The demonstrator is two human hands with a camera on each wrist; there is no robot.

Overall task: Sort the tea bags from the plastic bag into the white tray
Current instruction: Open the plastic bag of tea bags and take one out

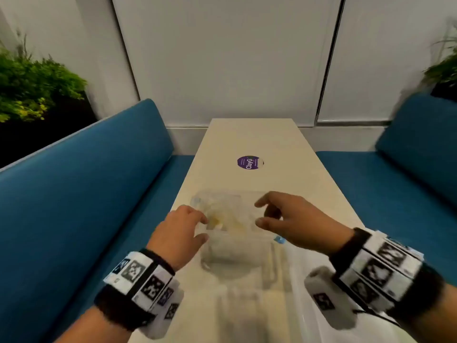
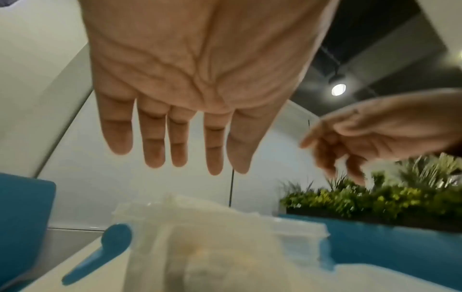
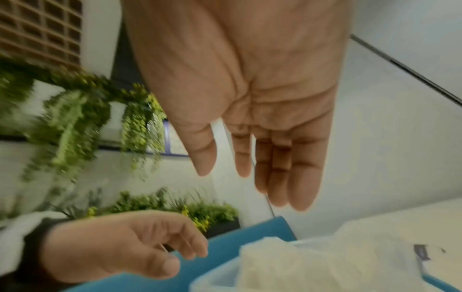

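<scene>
- Both hands are hovering over the near end of the table [image 1: 277, 139], holding nothing: the left hand [image 1: 178, 231] is hanging with its fingers [image 2: 155, 150] straight and spread, and the right hand [image 1: 294, 219] is likewise reaching with relaxed, nearly straight fingers [image 3: 300, 189].
- Between and just below them, the plastic bag [image 1: 230, 216] is lying on the table with pale tea bags [image 1: 217, 220] showing through it (too blurred to count).
- Nearer the person, a clear-looking, blurred shape is sitting on the table; I cannot tell whether it is the white tray.
- Farther along the tabletop, a round purple sticker [image 1: 249, 162] is lying well apart from the bag.
- Blue benches [image 1: 81, 184] are flanking the table, with green plants [image 1: 32, 85] sitting behind them.
</scene>
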